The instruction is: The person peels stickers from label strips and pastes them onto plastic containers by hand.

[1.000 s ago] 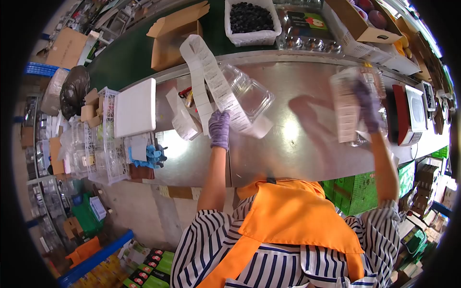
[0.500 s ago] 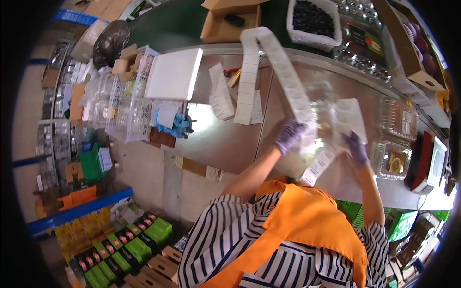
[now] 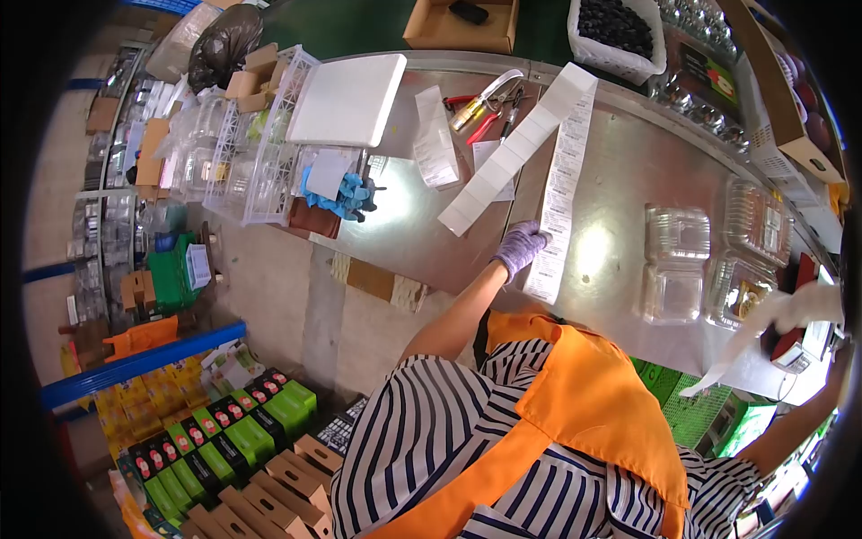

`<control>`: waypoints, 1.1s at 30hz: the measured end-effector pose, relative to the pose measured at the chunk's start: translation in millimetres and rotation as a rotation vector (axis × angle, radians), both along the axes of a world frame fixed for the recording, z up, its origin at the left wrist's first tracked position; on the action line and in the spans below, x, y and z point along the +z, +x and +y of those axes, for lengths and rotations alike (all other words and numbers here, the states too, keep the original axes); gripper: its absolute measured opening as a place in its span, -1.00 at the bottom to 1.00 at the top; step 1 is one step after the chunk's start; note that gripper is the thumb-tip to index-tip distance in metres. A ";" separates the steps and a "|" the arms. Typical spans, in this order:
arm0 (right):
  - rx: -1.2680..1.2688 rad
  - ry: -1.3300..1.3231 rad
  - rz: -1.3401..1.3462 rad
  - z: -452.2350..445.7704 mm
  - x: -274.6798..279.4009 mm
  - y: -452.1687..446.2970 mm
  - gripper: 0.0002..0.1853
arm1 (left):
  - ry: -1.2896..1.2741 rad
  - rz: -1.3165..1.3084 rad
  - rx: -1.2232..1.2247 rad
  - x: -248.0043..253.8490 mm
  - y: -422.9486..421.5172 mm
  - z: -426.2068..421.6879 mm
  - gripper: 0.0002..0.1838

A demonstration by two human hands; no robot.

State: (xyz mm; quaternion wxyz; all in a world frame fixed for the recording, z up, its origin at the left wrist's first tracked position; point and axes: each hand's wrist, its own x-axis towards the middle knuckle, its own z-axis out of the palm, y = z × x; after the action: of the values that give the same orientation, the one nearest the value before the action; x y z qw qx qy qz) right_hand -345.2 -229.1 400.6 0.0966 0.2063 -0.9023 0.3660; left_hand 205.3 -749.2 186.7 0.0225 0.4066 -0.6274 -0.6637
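My left hand (image 3: 523, 249), in a purple glove, is curled closed on the edge of a long printed strip (image 3: 566, 171). My right hand is past the edge of view, so I can't tell its grip; a blurred white band (image 3: 772, 323) trails beside that forearm (image 3: 804, 431).

From my left fist the strip runs away over the metal table (image 3: 611, 180), print up, then doubles back, pale side up, to the left. I judge the work partway: the strip is laid out, while the open clear container (image 3: 675, 296) to the fist's right shows no label I can make out. Another clear container (image 3: 763, 202), farther right, seems to bear one.

Beyond my left hand lie pliers (image 3: 480, 128), then a carton (image 3: 462, 34).
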 end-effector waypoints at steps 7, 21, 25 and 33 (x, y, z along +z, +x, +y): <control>0.167 -0.028 0.057 -138.1 64.2 104.4 -0.58 | -0.158 -0.106 0.206 -7.6 26.8 -2.8 -0.80; 0.642 -0.487 -0.983 -352.9 -52.5 359.0 -0.64 | -0.370 0.373 -0.112 126.2 -13.7 24.3 -0.46; 0.673 -0.549 -0.712 -366.8 -64.1 340.7 -0.67 | -0.170 0.329 -0.510 112.9 -29.8 60.5 -0.50; 0.759 -0.899 -1.217 -435.0 -7.0 225.3 -0.68 | 0.107 0.300 -0.566 131.3 -28.8 75.3 -0.72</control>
State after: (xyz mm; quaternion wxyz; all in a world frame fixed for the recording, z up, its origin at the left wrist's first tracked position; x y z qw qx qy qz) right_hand -120.0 -664.0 393.5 -0.4627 0.2043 -0.4348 0.7451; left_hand 176.6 -673.9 318.1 -0.0922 0.1144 -0.6693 -0.7283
